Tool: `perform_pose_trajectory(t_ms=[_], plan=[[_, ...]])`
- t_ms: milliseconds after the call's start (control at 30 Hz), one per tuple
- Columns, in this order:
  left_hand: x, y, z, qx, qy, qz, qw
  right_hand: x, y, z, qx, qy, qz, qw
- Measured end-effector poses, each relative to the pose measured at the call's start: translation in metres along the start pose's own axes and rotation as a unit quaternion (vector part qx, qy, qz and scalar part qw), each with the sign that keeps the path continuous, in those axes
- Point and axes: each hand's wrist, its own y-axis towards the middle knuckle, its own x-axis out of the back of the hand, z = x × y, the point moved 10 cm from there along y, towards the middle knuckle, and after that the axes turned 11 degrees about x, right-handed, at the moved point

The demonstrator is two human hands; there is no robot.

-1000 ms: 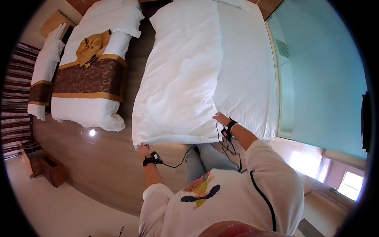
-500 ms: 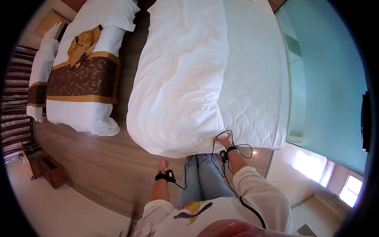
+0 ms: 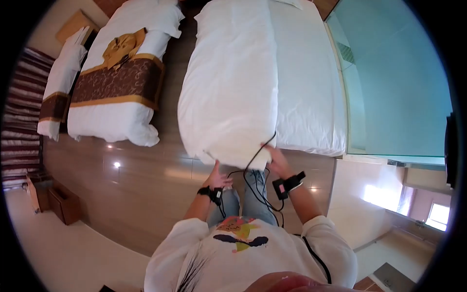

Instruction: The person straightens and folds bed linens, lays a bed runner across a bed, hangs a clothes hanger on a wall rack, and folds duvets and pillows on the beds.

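Note:
A white duvet (image 3: pixel 231 92) covers the left part of the near bed, its foot end hanging over my legs. My right hand (image 3: pixel 276 158) is at the duvet's lower right corner, fingers closed on its edge. My left hand (image 3: pixel 219 177) is just below the duvet's lower edge, fingers spread and holding nothing. To the right of the duvet, the white sheet (image 3: pixel 309 92) shows on the mattress. Black devices with cables are strapped to both wrists, and one cable loops across the duvet corner.
To the left stands a second bed with a brown and gold runner (image 3: pixel 119 80) and a folded gold cloth (image 3: pixel 124 48). Farther left are a narrower bed and a striped curtain (image 3: pixel 22 117). A glass partition (image 3: pixel 389 87) borders the right side. A wooden box-like piece (image 3: pixel 64 204) stands lower left.
My left hand has risen toward the duvet edge and its fingers have spread. My right hand remains at the corner. The view has shifted, and the duvet's foot end looks smoother.

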Motion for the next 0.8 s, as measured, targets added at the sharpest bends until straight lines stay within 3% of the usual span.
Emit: perform_pose_trajectory(t_ms=[67,133,167,200,267,367,467,533,567,633,700,800], plan=[[-0.049,-0.011,0.001,0.006,-0.019,0.261,0.965,0.011,-0.007,0.016,0.017,-0.073,0.0,0.997],[-0.114,-0.104,-0.025,-0.235,0.065,0.428,0.87,0.039,-0.033,0.0,0.047,0.049,-0.087,0.994],[-0.123,-0.115,-0.029,-0.238,0.067,0.428,0.869,0.027,-0.047,0.017,-0.063,0.262,-0.116,0.956],[-0.129,-0.125,-0.043,-0.263,0.009,0.434,0.862,0.009,-0.064,0.047,-0.171,0.458,-0.136,0.862],[-0.135,-0.128,-0.04,-0.287,-0.046,0.442,0.848,0.013,-0.109,0.062,-0.227,0.45,-0.198,0.841],[-0.121,-0.111,-0.031,-0.38,-0.095,0.354,0.849,0.018,-0.173,0.068,-0.217,0.389,-0.207,0.871],[-0.073,-0.05,-0.034,-0.357,-0.165,0.325,0.86,0.013,-0.207,0.07,-0.234,0.329,-0.194,0.894],[-0.056,-0.059,-0.03,-0.349,-0.1,0.302,0.882,0.02,-0.211,0.064,-0.246,0.309,-0.217,0.893],[-0.038,-0.05,-0.042,-0.334,-0.077,0.337,0.877,0.024,-0.208,0.049,-0.241,0.31,-0.219,0.893],[0.003,-0.08,-0.056,-0.371,-0.085,0.244,0.892,0.024,-0.199,0.001,-0.286,0.337,-0.188,0.877],[0.052,-0.126,-0.081,-0.507,-0.083,0.092,0.853,0.016,-0.183,-0.014,-0.3,0.326,-0.14,0.886],[0.058,-0.2,-0.066,-0.589,-0.034,0.025,0.807,0.005,-0.177,-0.014,-0.348,0.259,-0.087,0.897]])
